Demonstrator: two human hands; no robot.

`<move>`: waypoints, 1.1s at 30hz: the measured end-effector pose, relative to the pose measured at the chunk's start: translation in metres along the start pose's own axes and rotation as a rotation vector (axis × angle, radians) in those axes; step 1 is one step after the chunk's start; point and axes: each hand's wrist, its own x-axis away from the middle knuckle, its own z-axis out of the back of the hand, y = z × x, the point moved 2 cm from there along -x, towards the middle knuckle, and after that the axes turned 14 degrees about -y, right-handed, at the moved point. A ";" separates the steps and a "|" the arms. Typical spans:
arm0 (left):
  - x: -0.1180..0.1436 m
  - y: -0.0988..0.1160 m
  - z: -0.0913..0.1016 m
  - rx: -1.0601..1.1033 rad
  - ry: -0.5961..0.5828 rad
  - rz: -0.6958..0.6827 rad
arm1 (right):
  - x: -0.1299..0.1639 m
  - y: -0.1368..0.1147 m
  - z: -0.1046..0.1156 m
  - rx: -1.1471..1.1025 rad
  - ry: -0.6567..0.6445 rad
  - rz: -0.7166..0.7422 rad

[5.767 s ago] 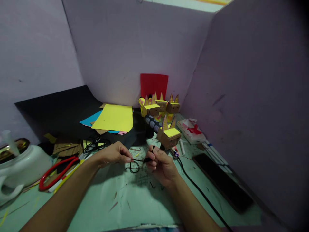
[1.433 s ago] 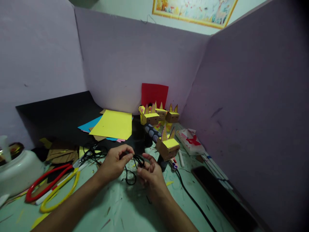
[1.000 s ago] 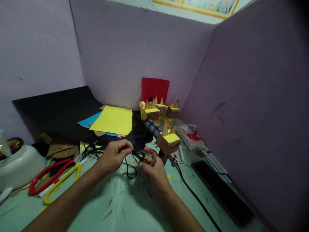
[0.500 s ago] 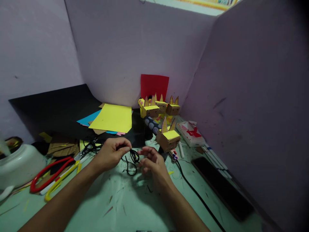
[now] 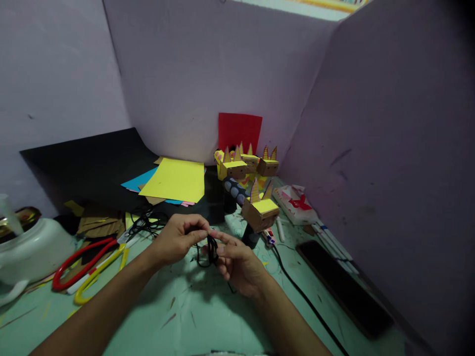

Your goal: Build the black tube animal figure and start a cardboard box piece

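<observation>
Two hands meet over the green surface [image 5: 208, 316]. Our left hand [image 5: 178, 242] pinches the black string [image 5: 211, 249], and our right hand [image 5: 237, 264] curls loosely round its loops. We think the string is bunched but not tied yet. Behind the string stands a paper animal [image 5: 261, 212], then yellow paper [image 5: 174, 180] and purple walls [image 5: 208, 74].

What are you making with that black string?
Both hands are working a black cord above the green table. The left hand pinches one end while the right hand holds its bunched loops. Small cardboard animals stand behind them, with a yellow paper and scissors off to the left.
</observation>
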 end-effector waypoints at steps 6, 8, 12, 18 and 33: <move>0.000 -0.003 0.002 -0.023 0.014 -0.011 | -0.001 0.001 0.000 0.027 0.011 0.045; 0.001 -0.004 0.003 -0.012 0.010 -0.008 | -0.001 0.002 0.001 0.024 0.017 0.068; 0.001 -0.005 0.005 0.008 0.006 -0.011 | -0.001 0.002 0.004 0.011 0.010 0.063; 0.000 -0.007 0.012 -0.053 0.099 0.004 | 0.000 0.000 0.004 0.004 0.012 0.130; 0.001 -0.008 0.012 -0.103 0.341 0.054 | 0.005 0.002 0.004 0.900 0.515 0.538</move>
